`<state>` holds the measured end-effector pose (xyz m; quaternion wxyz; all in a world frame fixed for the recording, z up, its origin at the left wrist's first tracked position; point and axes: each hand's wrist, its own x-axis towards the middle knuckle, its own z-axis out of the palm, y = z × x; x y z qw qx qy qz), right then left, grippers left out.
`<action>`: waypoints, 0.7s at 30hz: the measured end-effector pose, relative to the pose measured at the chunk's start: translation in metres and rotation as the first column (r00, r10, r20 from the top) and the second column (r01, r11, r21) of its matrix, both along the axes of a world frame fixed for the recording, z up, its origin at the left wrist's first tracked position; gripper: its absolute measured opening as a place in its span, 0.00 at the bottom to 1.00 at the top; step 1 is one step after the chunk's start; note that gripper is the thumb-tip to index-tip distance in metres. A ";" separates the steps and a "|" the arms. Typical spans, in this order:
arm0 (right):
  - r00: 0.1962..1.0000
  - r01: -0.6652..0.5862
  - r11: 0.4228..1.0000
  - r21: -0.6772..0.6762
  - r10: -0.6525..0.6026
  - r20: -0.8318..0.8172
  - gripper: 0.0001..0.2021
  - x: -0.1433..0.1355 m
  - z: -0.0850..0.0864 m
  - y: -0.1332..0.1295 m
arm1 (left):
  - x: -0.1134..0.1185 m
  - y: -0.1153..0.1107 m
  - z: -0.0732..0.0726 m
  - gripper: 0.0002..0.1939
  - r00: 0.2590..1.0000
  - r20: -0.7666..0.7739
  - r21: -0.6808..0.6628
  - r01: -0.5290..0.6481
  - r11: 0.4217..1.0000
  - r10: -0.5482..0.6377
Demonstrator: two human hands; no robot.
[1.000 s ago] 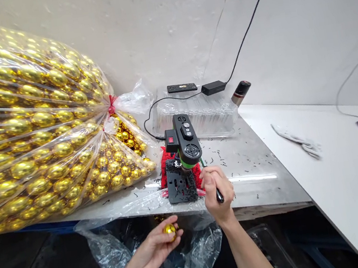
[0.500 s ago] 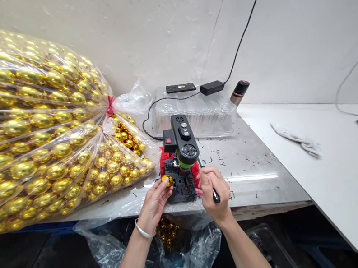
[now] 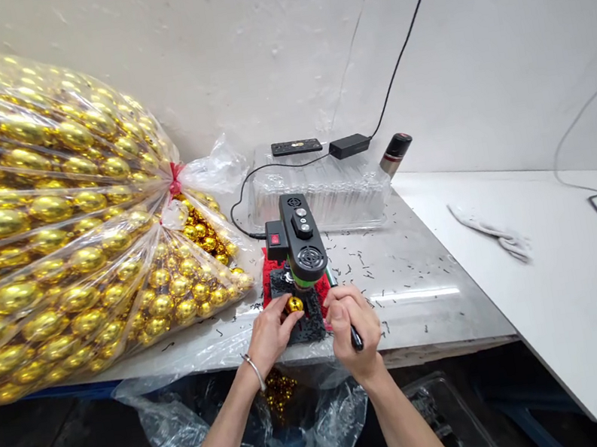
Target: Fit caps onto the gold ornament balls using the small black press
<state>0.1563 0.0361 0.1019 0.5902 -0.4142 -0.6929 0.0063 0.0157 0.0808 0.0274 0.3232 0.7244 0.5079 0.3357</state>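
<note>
Evidently the work is partway through, with one ball (image 3: 295, 305) in hand at the machine (image 3: 306, 241). That ball sits at the front of the machine's head, above or on the dark base (image 3: 312, 329); whether it touches the base, I cannot tell. The left hand (image 3: 269, 334) has its thumb and fingers closed on the ball's near left side, and a dark mark shows on its gold top. The right hand (image 3: 357, 326) has its fingers wrapped round the lever (image 3: 357, 339), its black end poking out below the fist.

As for what is done, the ball has been brought to the machine, and black bits cling to the base and lie over the table (image 3: 434, 319), which suggests a fair amount of earlier work. This ball looks unfinished, since both hands are engaged with it and the lever. More balls fill the big bag (image 3: 213, 166) on the left, and others show in a dark gap below the table edge, by the clear plastic (image 3: 168, 436). Which of those are finished and which are left, the view does not show
</note>
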 end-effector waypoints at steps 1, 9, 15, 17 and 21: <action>1.000 -0.003 1.000 0.000 0.003 -0.003 0.12 0.000 0.000 0.000 | 0.000 0.000 -0.001 0.17 0.999 -0.031 0.029 0.020 0.999 -0.019; 1.000 0.000 1.000 0.004 0.000 0.003 0.11 0.000 -0.009 -0.001 | 0.007 0.001 -0.015 0.17 0.980 -0.194 0.235 0.000 0.972 0.047; 0.999 0.003 0.999 0.052 -0.005 0.042 0.10 0.002 -0.039 0.002 | 0.006 0.001 -0.020 0.16 0.974 -0.211 0.292 -0.011 0.956 0.075; 0.999 0.021 0.996 0.090 -0.023 0.029 0.11 0.002 -0.048 0.005 | 0.006 0.001 -0.021 0.16 0.975 -0.206 0.310 -0.019 0.951 0.087; 0.998 0.059 0.992 0.116 -0.060 0.000 0.13 0.001 -0.061 0.010 | 0.007 0.002 -0.021 0.15 0.974 -0.209 0.327 -0.017 0.945 0.090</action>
